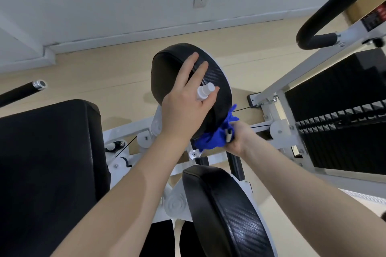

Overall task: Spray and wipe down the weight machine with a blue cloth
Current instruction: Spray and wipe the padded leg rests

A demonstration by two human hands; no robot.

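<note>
A white-framed weight machine (277,81) fills the view. Its upper black round pad (167,69) sits at centre. My left hand (186,98) lies over this pad with two fingers stretched across it, while a small white spray bottle (205,89) is held between the hand and the thumb. At the pad's lower right edge my right hand (238,137) grips a bunched blue cloth (215,137) and presses it against the pad. Part of the cloth is hidden behind the pad.
A second black pad (225,210) sits below, near me. A large black seat cushion (48,165) is at left. The black weight stack (338,127) stands at right, under a curved black handle bar (325,16). A black bar end (39,85) pokes in from the left.
</note>
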